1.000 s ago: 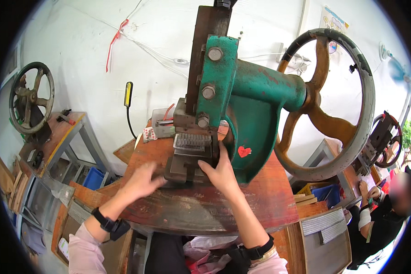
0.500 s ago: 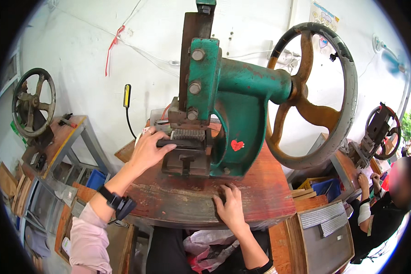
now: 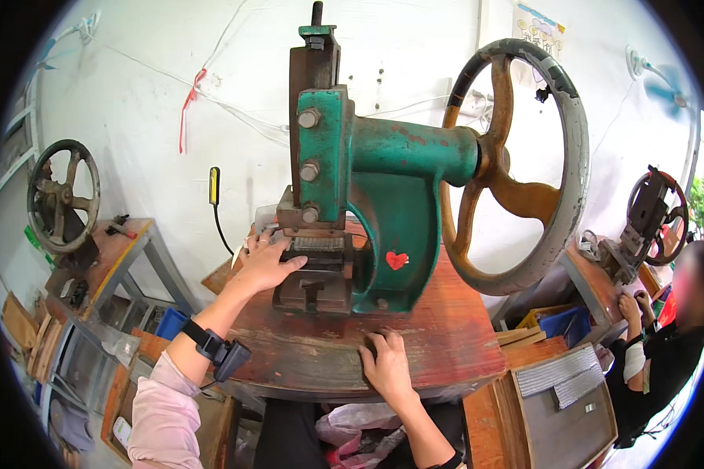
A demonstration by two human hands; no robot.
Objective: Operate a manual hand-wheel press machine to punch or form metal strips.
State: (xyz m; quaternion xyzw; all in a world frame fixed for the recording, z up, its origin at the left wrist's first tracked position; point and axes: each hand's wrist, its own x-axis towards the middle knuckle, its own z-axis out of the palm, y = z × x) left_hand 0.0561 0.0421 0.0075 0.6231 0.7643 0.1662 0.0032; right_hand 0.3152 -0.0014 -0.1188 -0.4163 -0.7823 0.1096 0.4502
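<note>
The green cast-iron press (image 3: 383,203) stands upright on the worn reddish wooden table (image 3: 446,344) — its big rusty flywheel (image 3: 524,164) on the right, a small red heart mark low on its body. At its front sits the dark metal die block (image 3: 314,273) — directly under the ram.

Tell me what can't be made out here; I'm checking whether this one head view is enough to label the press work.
- Head view: whatever lies under the left hand at the green press die; the fingers cover it.
- What the right hand is pressing on the wooden table, if anything: covered by the palm.
- Co-worker's hands at the right rim: small, warped.
</note>
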